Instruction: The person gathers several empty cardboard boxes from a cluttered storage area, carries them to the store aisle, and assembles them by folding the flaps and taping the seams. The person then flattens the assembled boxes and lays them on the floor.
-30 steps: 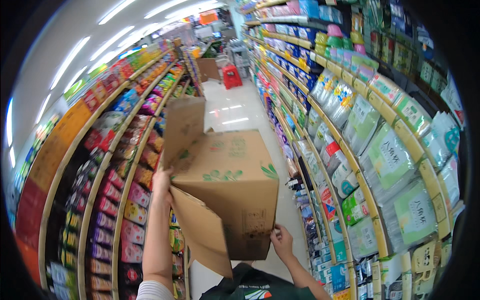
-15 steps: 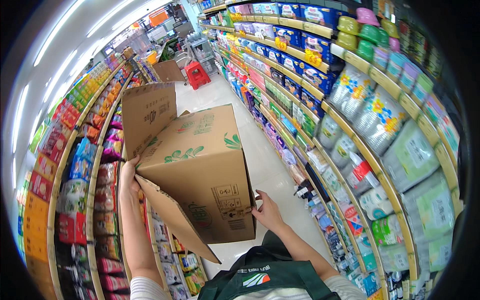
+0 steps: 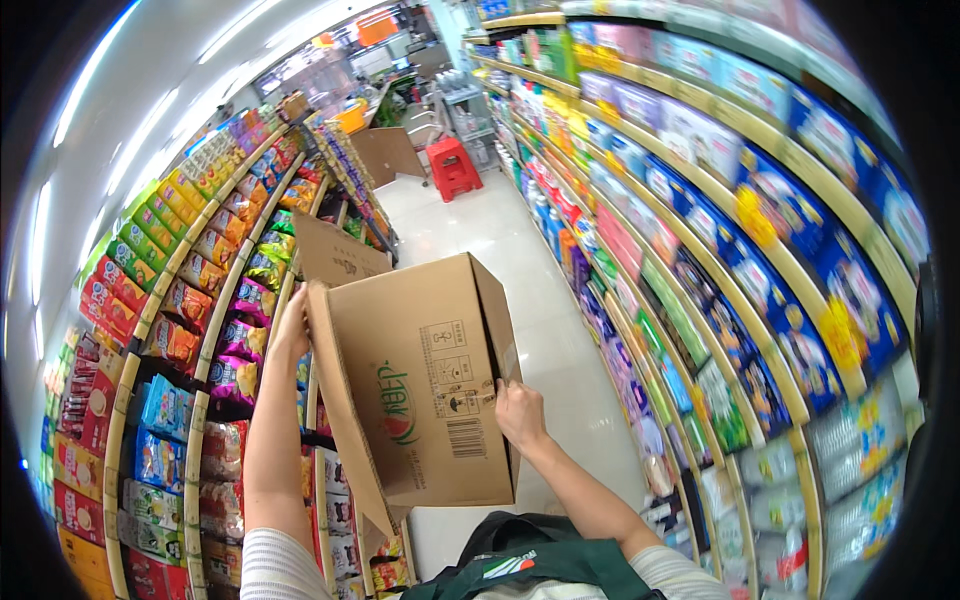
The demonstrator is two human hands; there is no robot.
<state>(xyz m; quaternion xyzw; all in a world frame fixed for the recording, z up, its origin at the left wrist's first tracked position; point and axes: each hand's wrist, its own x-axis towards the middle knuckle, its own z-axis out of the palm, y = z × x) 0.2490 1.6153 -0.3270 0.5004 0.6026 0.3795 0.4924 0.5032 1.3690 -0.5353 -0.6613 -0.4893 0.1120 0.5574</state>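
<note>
A large brown cardboard box [image 3: 410, 330] with green print and several black handling symbols hangs tilted in front of me, its flaps loose on the left side. My left hand [image 3: 291, 325] grips the box by the flap edge at its upper left, fingers partly hidden behind the cardboard. At the box's right edge my right hand [image 3: 521, 414] is closed in a pinch on the cardboard, next to a small hole. A far flap [image 3: 340, 250] sticks out beyond the box. The box's inside is hidden from me.
Snack shelves [image 3: 205, 345] line the left of the aisle. Shelves of packaged goods [image 3: 700, 300] run along the right. Ahead, a red plastic stool [image 3: 453, 168] stands on the pale tiled floor [image 3: 430, 215], near a leaning brown cardboard sheet [image 3: 388, 155].
The box has turned so its symbol-printed side faces me more and its leafy side is out of sight. My right hand's fingers have closed on the edge. The stool and shelves appear nearer.
</note>
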